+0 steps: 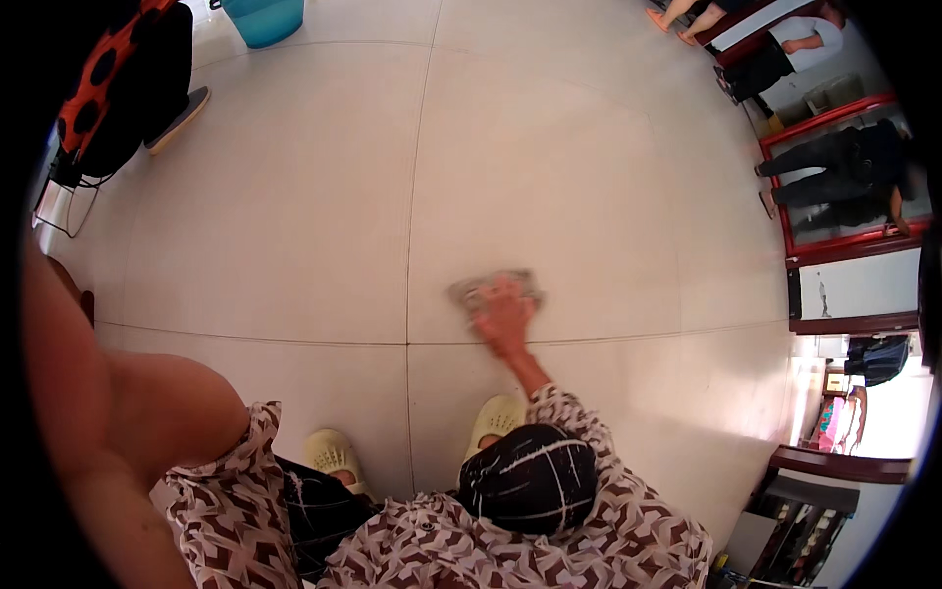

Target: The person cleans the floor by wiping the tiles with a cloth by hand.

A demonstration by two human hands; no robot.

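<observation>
My right hand (504, 313) presses a grey cloth (464, 293) flat against the pale tiled floor (559, 184), just past a joint between tiles. Blur softens the cloth and the fingers, which lie spread over its top. At the left rim my bare left arm (132, 412) bends up close to the camera; its hand is out of view. Below me are my two pale yellow clogs (331, 450), one partly covered by my dark checked knee (530, 478).
A teal bucket (265, 20) stands at the far left. Nearby is a person's grey shoe (180, 121) beside black-spotted red fabric (96, 66). Several people stand along the right, one before a red-framed glass panel (798, 247). A bright doorway (883, 420) opens at lower right.
</observation>
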